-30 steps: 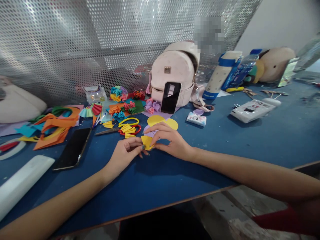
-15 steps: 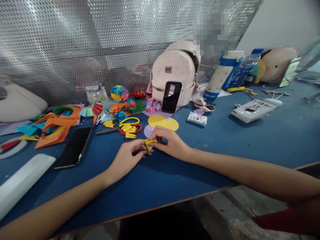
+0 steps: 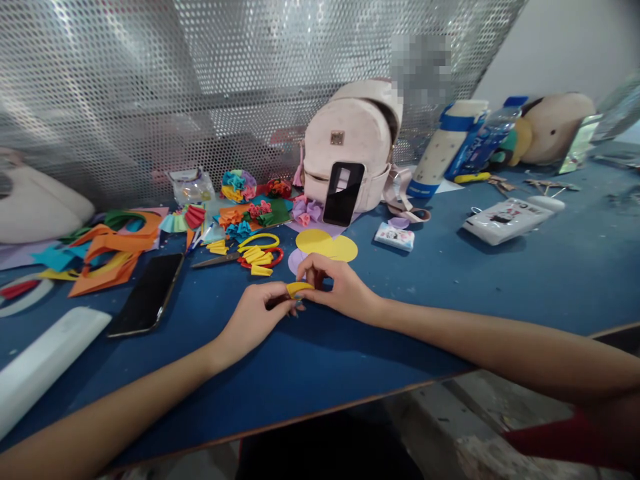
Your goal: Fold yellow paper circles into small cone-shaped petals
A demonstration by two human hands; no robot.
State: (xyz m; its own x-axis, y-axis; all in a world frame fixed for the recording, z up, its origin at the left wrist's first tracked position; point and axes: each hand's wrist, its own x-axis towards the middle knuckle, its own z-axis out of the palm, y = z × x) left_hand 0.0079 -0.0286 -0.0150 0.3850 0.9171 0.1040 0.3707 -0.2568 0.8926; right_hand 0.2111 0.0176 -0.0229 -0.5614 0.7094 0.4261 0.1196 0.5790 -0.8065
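Note:
A small folded piece of yellow paper (image 3: 299, 288) is pinched between my two hands, just above the blue table. My left hand (image 3: 255, 312) grips its left end with thumb and fingers. On its right end my right hand (image 3: 340, 291) is closed, fingertips bent over it. Behind my right hand lie yellow paper circles (image 3: 327, 247) and a lilac paper circle (image 3: 296, 261), partly covered by that hand. Left of them, several folded yellow paper pieces (image 3: 257, 256) rest on scissors (image 3: 217, 261) with yellow and red handles.
A black phone (image 3: 149, 293) and a long white case (image 3: 50, 363) lie at left, near orange paper scraps (image 3: 107, 257). A second phone (image 3: 344, 193) leans on a pale backpack (image 3: 347, 137). Tissue packs (image 3: 395, 237), a flask (image 3: 440, 153) and a bottle (image 3: 493, 137) stand to the right.
The yellow paper has turned in my fingers: its pointed lower flap no longer shows, and it now looks like a narrow curved strip. My hands have barely shifted.

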